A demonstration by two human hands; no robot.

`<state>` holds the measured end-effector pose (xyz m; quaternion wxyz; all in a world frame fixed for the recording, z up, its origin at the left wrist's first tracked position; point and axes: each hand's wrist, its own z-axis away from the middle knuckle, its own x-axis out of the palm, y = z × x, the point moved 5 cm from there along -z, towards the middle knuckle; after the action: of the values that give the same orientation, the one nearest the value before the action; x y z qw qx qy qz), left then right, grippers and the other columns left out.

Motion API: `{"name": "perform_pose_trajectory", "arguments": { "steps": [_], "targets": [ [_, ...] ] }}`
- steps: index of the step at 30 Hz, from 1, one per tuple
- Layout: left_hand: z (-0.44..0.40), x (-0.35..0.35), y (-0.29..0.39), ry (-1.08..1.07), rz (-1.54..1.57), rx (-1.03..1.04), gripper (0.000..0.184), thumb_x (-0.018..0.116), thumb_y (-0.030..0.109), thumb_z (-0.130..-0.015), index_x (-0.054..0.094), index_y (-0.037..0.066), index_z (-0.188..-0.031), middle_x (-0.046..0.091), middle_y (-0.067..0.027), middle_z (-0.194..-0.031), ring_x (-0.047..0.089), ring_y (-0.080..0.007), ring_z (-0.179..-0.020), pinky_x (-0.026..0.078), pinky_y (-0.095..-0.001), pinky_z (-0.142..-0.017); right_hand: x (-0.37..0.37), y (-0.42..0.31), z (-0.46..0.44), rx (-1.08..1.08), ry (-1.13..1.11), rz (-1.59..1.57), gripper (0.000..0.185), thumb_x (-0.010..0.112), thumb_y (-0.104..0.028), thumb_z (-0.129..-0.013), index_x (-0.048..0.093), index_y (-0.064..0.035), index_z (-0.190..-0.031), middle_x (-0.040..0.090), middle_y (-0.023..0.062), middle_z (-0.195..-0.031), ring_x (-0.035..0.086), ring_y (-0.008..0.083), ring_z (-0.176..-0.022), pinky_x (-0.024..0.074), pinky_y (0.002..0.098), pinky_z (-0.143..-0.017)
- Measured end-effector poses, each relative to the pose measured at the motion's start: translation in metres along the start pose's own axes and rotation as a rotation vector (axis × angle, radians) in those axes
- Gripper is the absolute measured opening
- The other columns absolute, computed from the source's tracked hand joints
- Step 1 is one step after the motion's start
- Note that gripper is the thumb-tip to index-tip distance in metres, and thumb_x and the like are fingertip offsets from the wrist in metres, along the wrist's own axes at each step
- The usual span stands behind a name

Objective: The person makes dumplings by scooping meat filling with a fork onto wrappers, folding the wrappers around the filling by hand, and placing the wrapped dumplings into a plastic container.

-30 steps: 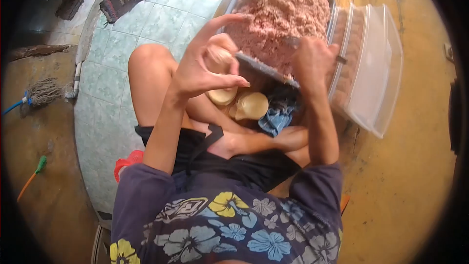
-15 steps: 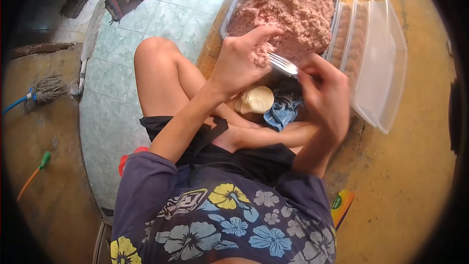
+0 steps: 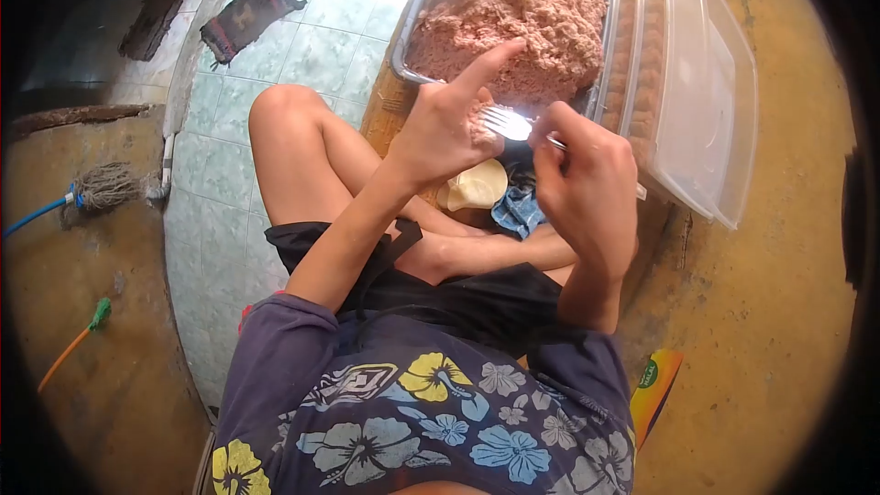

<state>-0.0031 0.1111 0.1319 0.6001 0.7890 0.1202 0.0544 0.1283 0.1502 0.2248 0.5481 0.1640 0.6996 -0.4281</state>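
Observation:
A big mound of pink ground meat fills a grey tray in front of me. My left hand has a small portion of the meat in its curled fingers, while one finger points out over the near edge of the mound. In my right hand, pinched by the handle, is a metal fork. The fork's tines touch the meat in my left hand. How far my left fingers wrap round it is partly hidden. Below the hands lie a cream-coloured round thing and a blue cloth.
To the right of the tray stand clear plastic containers, with rows of shaped brownish-pink pieces inside. My crossed legs are close below the tray. A yellow-orange packet lies at right; a mop and small mat are at left.
Both hands have shifted slightly left and down in view, with the fork still at the meat. A finger of my left hand is now stretched further out. The whole view has shifted a little.

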Motion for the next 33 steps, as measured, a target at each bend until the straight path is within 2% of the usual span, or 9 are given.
{"name": "perform_pose_trajectory", "arguments": {
  "steps": [7, 11, 14, 16, 19, 22, 26, 32, 33],
  "targets": [
    [0.005, -0.014, -0.044, -0.009, 0.111, -0.202, 0.111, 0.079, -0.001, -0.067, 0.016, 0.018, -0.156, 0.061, -0.0056, -0.080, 0.062, -0.0142, -0.069, 0.054, -0.0261, -0.068, 0.030, 0.069, -0.069, 0.080, 0.276, -0.046, 0.006, 0.064, -0.007, -0.087, 0.065, -0.0013, -0.087, 0.060, 0.0070, -0.060, 0.052, 0.0096, -0.054, 0.0393, 0.0293, -0.052],
    [0.002, -0.034, -0.037, -0.177, 0.750, -0.183, 0.108, 0.081, -0.006, -0.072, 0.018, 0.018, -0.156, 0.062, -0.0048, -0.080, 0.064, -0.0101, -0.073, 0.053, -0.0224, -0.069, 0.050, 0.125, -0.077, 0.180, 0.158, 0.441, 0.004, 0.062, -0.004, -0.086, 0.063, -0.0005, -0.089, 0.061, 0.0143, -0.070, 0.058, 0.0171, -0.063, 0.0446, 0.0306, -0.060],
    [-0.004, -0.025, -0.037, -0.185, 0.555, -0.222, 0.104, 0.080, -0.008, -0.070, 0.023, 0.011, -0.155, 0.061, -0.0064, -0.083, 0.068, -0.0137, -0.079, 0.056, -0.0262, -0.073, 0.014, 0.038, -0.038, 0.156, 0.052, -0.023, 0.004, 0.062, -0.001, -0.084, 0.062, -0.0001, -0.088, 0.060, 0.0146, -0.071, 0.056, 0.0168, -0.061, 0.0437, 0.0301, -0.058],
    [-0.013, -0.018, -0.024, -0.043, -0.025, 0.140, 0.085, 0.077, -0.005, -0.071, 0.043, 0.011, -0.148, 0.063, -0.0041, -0.081, 0.062, -0.0092, -0.073, 0.054, -0.0241, -0.075, 0.022, 0.008, -0.022, -0.078, -0.055, -0.173, 0.004, 0.062, -0.001, -0.084, 0.061, -0.0003, -0.088, 0.059, 0.0130, -0.068, 0.053, 0.0150, -0.057, 0.0426, 0.0299, -0.055],
    [-0.002, -0.006, -0.031, -0.087, -0.013, -0.212, 0.086, 0.074, -0.005, -0.072, 0.041, 0.012, -0.149, 0.064, -0.0030, -0.082, 0.060, -0.0090, -0.073, 0.053, -0.0252, -0.073, 0.000, 0.020, -0.016, 0.011, 0.021, -0.107, 0.003, 0.062, 0.002, -0.087, 0.060, 0.0007, -0.089, 0.058, 0.0089, -0.066, 0.049, 0.0091, -0.057, 0.0401, 0.0263, -0.053],
    [-0.004, -0.002, -0.006, -0.260, 0.570, -0.161, 0.087, 0.072, -0.006, -0.073, 0.035, 0.009, -0.150, 0.066, -0.0057, -0.087, 0.064, -0.0114, -0.079, 0.054, -0.0259, -0.077, -0.024, 0.021, 0.001, 0.248, 0.146, -0.267, 0.004, 0.062, -0.001, -0.082, 0.058, -0.0015, -0.084, 0.062, 0.0171, -0.070, 0.062, 0.0342, -0.062, 0.0461, 0.0386, -0.058],
    [-0.008, -0.015, -0.013, -0.146, 0.225, -0.209, 0.102, 0.079, -0.006, -0.071, 0.023, 0.012, -0.154, 0.062, -0.0040, -0.080, 0.063, -0.0132, -0.078, 0.053, -0.0269, -0.073, -0.018, 0.006, 0.007, 0.038, 0.156, -0.308, 0.006, 0.063, 0.001, -0.082, 0.058, -0.0014, -0.084, 0.060, 0.0154, -0.070, 0.061, 0.0289, -0.060, 0.0462, 0.0357, -0.057],
    [0.000, -0.013, -0.004, -0.191, 0.531, -0.134, 0.090, 0.078, -0.003, -0.067, 0.039, 0.010, -0.147, 0.066, -0.0061, -0.090, 0.062, -0.0100, -0.080, 0.052, -0.0245, -0.074, -0.017, 0.000, 0.010, 0.008, 0.046, -0.329, 0.006, 0.062, -0.002, -0.083, 0.056, -0.0016, -0.085, 0.060, 0.0183, -0.072, 0.062, 0.0368, -0.067, 0.0465, 0.0407, -0.060],
    [-0.004, -0.009, 0.002, -0.171, 0.330, -0.086, 0.086, 0.074, -0.005, -0.067, 0.042, 0.008, -0.146, 0.065, -0.0047, -0.089, 0.061, -0.0079, -0.078, 0.051, -0.0231, -0.073, -0.004, 0.001, 0.001, -0.124, -0.017, -0.223, 0.005, 0.061, 0.000, -0.083, 0.058, 0.0005, -0.087, 0.057, 0.0130, -0.065, 0.054, 0.0182, -0.054, 0.0439, 0.0299, -0.055]
  ]
}}
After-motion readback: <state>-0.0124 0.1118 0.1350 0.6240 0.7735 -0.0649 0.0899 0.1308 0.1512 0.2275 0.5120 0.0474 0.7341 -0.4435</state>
